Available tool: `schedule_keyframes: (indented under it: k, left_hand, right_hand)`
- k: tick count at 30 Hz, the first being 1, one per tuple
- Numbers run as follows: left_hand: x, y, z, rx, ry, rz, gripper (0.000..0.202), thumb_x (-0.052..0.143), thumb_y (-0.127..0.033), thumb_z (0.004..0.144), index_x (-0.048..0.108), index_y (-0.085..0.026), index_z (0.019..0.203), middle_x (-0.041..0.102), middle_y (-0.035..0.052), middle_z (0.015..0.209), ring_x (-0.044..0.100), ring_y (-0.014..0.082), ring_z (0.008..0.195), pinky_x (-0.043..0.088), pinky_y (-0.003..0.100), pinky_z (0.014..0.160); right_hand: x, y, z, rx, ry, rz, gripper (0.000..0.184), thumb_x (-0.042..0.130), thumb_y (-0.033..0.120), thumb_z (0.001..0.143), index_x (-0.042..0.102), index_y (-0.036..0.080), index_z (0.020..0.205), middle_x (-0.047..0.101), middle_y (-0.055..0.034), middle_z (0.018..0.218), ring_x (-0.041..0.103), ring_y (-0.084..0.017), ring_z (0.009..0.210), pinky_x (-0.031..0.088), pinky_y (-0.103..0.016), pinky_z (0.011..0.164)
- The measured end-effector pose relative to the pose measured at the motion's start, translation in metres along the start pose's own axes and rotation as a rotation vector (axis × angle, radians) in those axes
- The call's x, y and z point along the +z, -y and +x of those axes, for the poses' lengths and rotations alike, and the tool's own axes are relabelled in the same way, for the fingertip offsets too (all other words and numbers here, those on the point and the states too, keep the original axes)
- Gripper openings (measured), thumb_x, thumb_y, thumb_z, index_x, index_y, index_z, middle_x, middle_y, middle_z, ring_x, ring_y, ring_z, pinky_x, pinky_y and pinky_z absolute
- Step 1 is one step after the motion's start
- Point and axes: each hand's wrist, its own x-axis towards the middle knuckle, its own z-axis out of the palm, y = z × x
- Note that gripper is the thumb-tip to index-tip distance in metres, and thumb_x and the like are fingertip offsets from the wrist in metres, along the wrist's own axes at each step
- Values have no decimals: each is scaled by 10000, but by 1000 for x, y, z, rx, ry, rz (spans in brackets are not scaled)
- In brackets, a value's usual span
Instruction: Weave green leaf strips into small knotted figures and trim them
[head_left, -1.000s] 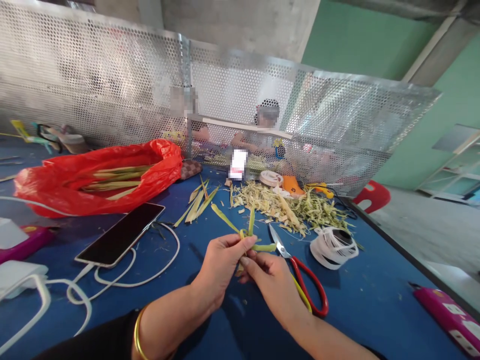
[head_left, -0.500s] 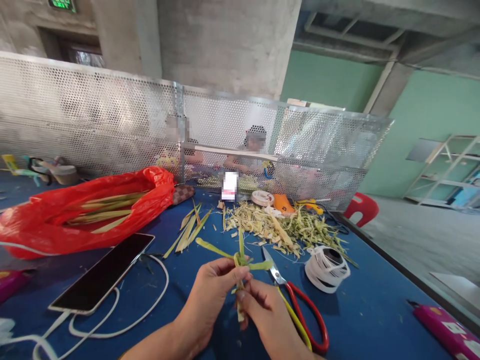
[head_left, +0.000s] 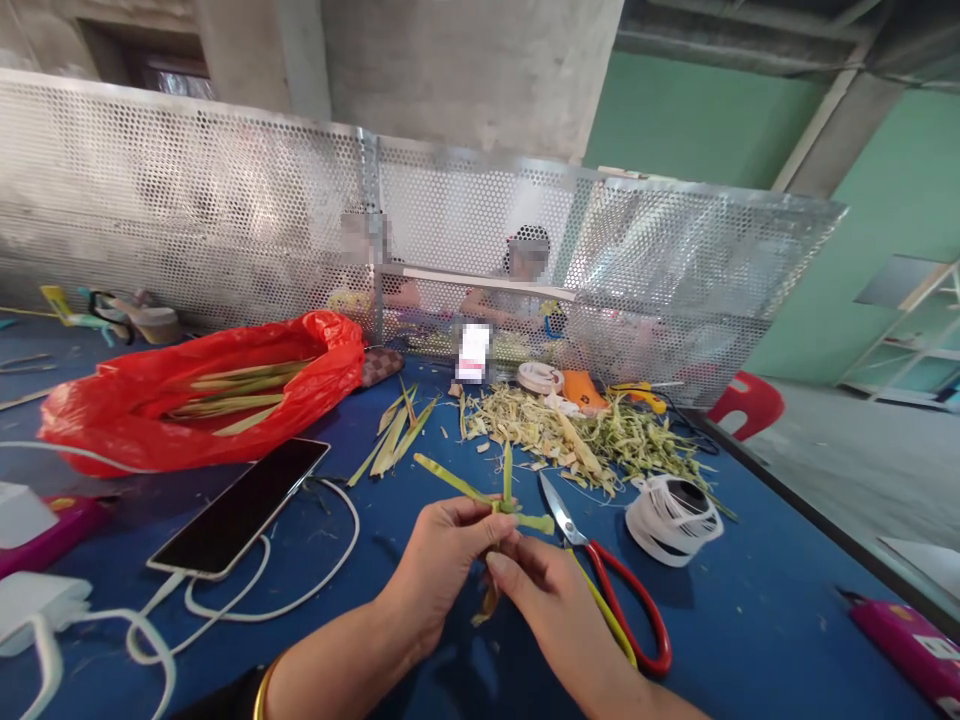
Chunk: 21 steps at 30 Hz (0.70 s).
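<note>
While left hand (head_left: 442, 556) and right hand (head_left: 552, 612) both pinch one leaf knot (head_left: 507, 506): one scissors (head_left: 602, 573), one white spool (head_left: 673, 506) beside.

A silver perforated metal screen (head_left: 225, 200) stands along the far edge of the blue worktop (head_left: 750, 620). Behind it rises a bare grey concrete wall (head_left: 450, 70), joined on the right by a mint-green painted wall (head_left: 697, 120). Past the worktop's right edge are a grey concrete floor (head_left: 847, 450), a red plastic chair (head_left: 750, 405) and a pale open shelf rack (head_left: 915, 340).

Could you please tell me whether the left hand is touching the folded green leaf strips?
Touching. The head view shows the left hand pinching the green leaf strips between thumb and fingertips, with no gap.
</note>
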Motion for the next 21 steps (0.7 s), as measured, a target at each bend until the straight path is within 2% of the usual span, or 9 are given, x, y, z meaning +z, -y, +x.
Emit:
schedule_keyframes:
  k: [5, 7, 10, 13, 17, 19, 21]
  left_hand:
    - [2, 3, -1, -22, 38, -18, 197, 725, -286, 631, 632, -114, 605, 501, -26, 458, 408, 75, 385, 359, 212, 372]
    - [2, 3, 0, -21, 2, -28, 197, 722, -288, 635, 643, -108, 634, 535, -11, 477, 418, 77, 371, 352, 212, 351]
    - [1, 3, 1, -41, -52, -38, 262, 739, -280, 624, 677, -100, 804, 628, 31, 593, 471, 95, 398, 355, 211, 334]
    - [0, 1, 3, -61, -44, -45, 350, 763, -287, 616, 671, -96, 894, 650, 47, 640, 500, 108, 436, 362, 207, 333]
    - [0, -1, 2, -82, 50, -123, 319, 731, -363, 679, 657, -114, 864, 648, 43, 697, 497, 91, 449, 360, 196, 348]
    - [1, -1, 1, -88, 118, -125, 282, 690, -381, 725, 654, -107, 780, 619, 24, 643, 439, 61, 402, 357, 194, 355]
    - [1, 0, 1, -84, 135, -87, 276, 676, -369, 741, 642, -98, 701, 561, -4, 551, 396, 45, 365, 341, 185, 349]
  right_hand:
    - [-2, -1, 1, 92, -62, 59, 322, 625, 453, 768, 641, 143, 682, 606, -31, 664, 553, -163, 634, 438, -260, 604]
    - [-1, -3, -1, 104, -50, 43, 334, 626, 450, 765, 638, 138, 649, 592, -27, 618, 544, -154, 598, 430, -251, 574]
    - [1, -5, -5, 89, -21, -16, 345, 604, 433, 786, 636, 131, 623, 555, -15, 558, 508, -137, 565, 399, -232, 537]
    - [3, -5, -6, 79, -17, -14, 339, 589, 430, 794, 633, 131, 641, 546, -8, 561, 498, -133, 559, 398, -230, 535]
    - [3, -1, -5, 94, -55, 29, 342, 570, 448, 797, 631, 133, 679, 587, -29, 624, 538, -159, 617, 429, -251, 582]
    - [3, -1, -4, 99, -73, 36, 340, 563, 445, 798, 625, 134, 675, 589, -31, 636, 536, -159, 627, 428, -251, 595]
    - [2, -2, -4, 85, -69, 9, 335, 556, 434, 804, 615, 136, 662, 569, -22, 622, 514, -148, 605, 415, -244, 579]
